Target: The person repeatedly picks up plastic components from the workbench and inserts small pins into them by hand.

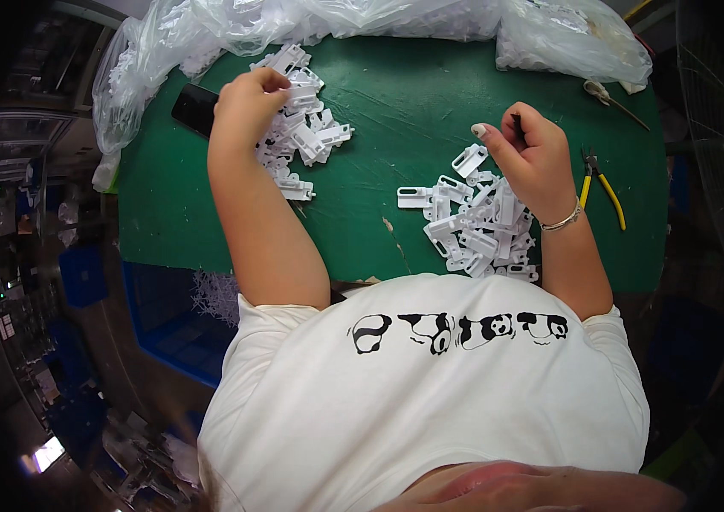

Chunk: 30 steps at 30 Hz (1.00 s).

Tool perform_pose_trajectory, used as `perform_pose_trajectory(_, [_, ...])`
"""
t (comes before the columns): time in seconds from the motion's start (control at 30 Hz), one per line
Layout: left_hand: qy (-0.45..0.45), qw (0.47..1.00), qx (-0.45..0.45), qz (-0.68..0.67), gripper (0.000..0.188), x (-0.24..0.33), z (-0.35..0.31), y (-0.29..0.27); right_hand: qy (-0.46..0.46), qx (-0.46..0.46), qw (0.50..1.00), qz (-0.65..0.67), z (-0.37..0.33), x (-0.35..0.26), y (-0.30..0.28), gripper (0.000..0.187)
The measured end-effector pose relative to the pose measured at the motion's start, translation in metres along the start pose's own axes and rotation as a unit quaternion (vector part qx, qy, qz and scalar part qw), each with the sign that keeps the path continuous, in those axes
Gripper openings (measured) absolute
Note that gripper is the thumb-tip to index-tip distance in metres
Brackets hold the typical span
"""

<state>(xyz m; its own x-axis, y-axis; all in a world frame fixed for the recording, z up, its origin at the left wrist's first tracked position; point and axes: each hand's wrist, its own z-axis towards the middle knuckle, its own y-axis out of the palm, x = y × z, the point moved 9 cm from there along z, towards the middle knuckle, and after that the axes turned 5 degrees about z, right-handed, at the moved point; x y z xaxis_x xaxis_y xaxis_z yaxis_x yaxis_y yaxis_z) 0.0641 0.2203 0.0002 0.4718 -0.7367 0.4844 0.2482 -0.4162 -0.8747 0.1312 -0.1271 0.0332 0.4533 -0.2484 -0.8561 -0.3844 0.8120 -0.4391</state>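
Note:
My left hand [251, 104] is over the far left of the table, thumb and fingertips pinched at a white plastic part [301, 96] on the edge of a loose pile. Several more white parts [304, 141] of the same kind, small plates with slots and tabs, spread below it. My right hand [539, 162] hovers just above a second pile of these parts [477, 224], fingers curled in and thumb pointing left. Something white shows at the thumb tip, too small to name. Between the curled fingers is a dark spot that I cannot make out.
Clear plastic bags [328, 19] of white parts line the table's far edge. A black phone [196, 108] lies at left. Yellow-handled cutters [599, 189] lie right of my right hand, a thin tool [618, 102] beyond. A blue crate [157, 328] stands below the green table [379, 102].

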Motion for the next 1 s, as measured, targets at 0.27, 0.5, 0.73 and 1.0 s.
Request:
perform_pose_trajectory(0.27, [-0.035,0.992,-0.064,0.099,0.021,0.011,-0.006,0.008,-0.008,0.024,1.000,0.007,0.001,-0.001,-0.005,0.036])
perform_pose_trajectory(0.5, [0.034,0.980,-0.046,-0.189,0.016,0.035,-0.014,0.000,-0.003,0.026,1.000,0.015,0.001,0.003,-0.005,0.036])
perform_pose_trajectory(0.73, [0.124,0.857,-0.200,-0.459,0.022,0.114,-0.049,0.031,-0.016,0.017,1.000,-0.007,0.001,-0.003,-0.004,0.036])
perform_pose_trajectory(1.0, [0.214,0.808,-0.315,-0.449,0.016,0.165,-0.082,0.070,0.025,-0.061,0.992,0.104,-0.003,0.001,0.011,0.028])
